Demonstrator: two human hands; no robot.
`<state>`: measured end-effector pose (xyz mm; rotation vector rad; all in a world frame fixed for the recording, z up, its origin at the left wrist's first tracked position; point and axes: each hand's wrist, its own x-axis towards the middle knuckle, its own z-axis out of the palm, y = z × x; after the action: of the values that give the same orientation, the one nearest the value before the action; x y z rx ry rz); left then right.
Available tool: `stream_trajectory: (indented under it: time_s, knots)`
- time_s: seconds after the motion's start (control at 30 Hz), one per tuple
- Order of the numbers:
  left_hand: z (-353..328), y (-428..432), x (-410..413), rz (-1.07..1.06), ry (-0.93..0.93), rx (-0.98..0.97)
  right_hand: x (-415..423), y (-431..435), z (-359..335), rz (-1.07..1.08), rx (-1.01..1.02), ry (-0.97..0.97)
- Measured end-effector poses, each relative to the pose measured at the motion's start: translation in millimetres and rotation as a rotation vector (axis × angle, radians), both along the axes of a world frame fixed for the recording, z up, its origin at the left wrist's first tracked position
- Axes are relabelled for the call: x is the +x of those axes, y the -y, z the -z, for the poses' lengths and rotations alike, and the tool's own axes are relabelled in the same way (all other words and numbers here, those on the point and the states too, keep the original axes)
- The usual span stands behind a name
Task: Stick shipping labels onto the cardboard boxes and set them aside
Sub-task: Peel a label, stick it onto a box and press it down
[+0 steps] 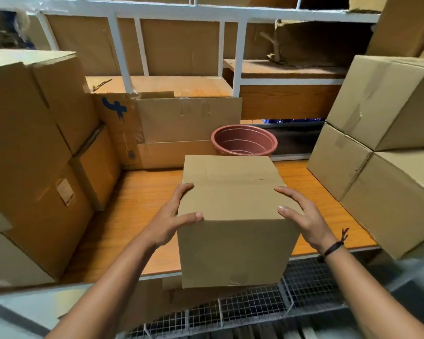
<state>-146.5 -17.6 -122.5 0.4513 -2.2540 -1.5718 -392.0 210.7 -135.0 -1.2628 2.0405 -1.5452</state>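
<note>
— Fingers first?
— Left hand [168, 217] and right hand [305, 217] press straight fingers [285, 190] flat against opposite sides of the cardboard box [233, 245], thumbs over its top edge.
— How does it stand?
— Upright, closed flaps up, seam running side to side. It seems taller than wide, and its near face is past the desk's [137, 216] front edge.
— Around it?
— A brown pot [244, 140] behind, stacked cartons [34, 143] either side, white shelving [123, 45] beyond.
</note>
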Motion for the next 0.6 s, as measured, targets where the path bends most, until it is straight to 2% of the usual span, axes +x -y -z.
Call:
stream_trajectory:
  time_s: [0.43, 0.6]
  knots:
    - [-6, -160, -118, 0.079, -0.069, 0.0, -85, -183, -11, 0.088, -0.016, -0.044]
    - [-10, -206, -164, 0.084, -0.139, 0.0, -127, -226, -16, 0.112, 0.003, -0.052]
